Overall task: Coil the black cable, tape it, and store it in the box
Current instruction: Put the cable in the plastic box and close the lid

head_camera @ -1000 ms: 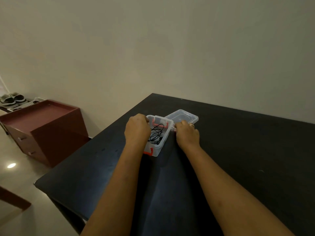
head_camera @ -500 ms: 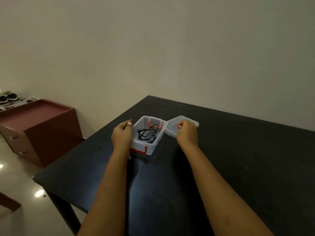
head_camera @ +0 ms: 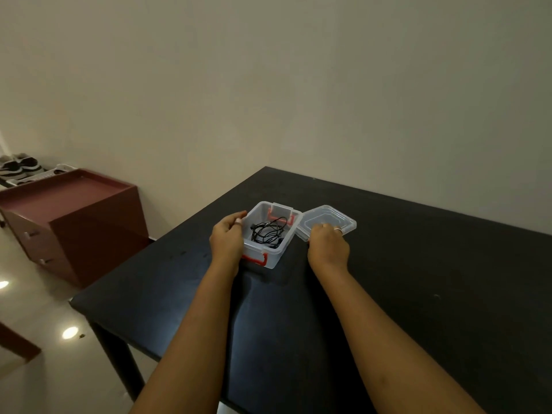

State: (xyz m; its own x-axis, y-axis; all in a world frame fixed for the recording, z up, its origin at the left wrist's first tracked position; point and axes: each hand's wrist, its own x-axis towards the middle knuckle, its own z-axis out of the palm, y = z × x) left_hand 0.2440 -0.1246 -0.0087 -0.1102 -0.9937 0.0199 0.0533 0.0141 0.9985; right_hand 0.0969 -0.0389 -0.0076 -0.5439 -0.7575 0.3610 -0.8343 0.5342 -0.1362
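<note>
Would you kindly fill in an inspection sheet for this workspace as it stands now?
Surface: black table; the job's things sit near its far left corner.
Job's things: clear box with red latches, open; black cable lying loose inside it; lid on the table beside the box, at its right; tape: nothing seen.
Clutter: nothing seen.
Hands: left hand grips the box's left wall; right hand grips the lid's near edge.
Cables: only the black cable, untidy, no tape visible on it.
Surroundings: reddish drawer cabinet at left, shoes behind it, plain wall, glossy floor.
</note>
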